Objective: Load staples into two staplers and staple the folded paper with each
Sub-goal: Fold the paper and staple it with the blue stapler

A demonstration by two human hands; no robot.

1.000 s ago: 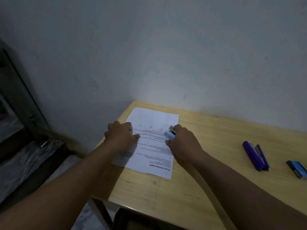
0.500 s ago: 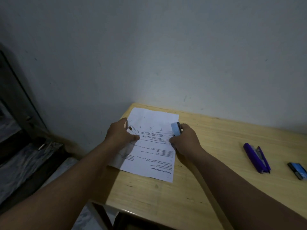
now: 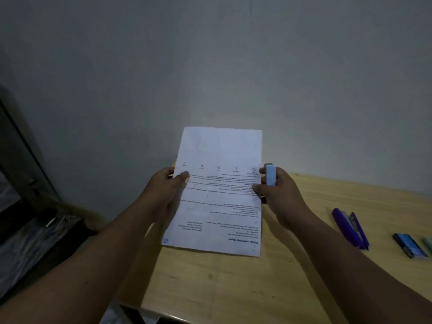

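Observation:
A white printed paper [image 3: 217,206] is held up off the wooden table [image 3: 233,284], tilted toward me with its text upside down. My left hand [image 3: 163,190] pinches its left edge, thumb on top. My right hand [image 3: 280,197] grips a small light-blue stapler [image 3: 270,174] upright at the paper's right edge, with the thumb pressed on the sheet. A purple stapler [image 3: 348,228] lies on the table to the right, its top hinged open.
A blue staple box [image 3: 409,245] and a pale green item [image 3: 427,244] lie at the table's right edge. A grey wall stands right behind the table. Left of the table the floor drops away, with a dark frame and clutter below.
The paper lay flat on the table under both hands; both hands have since lifted it upright. The blue stapler went from the sheet's middle to its right edge.

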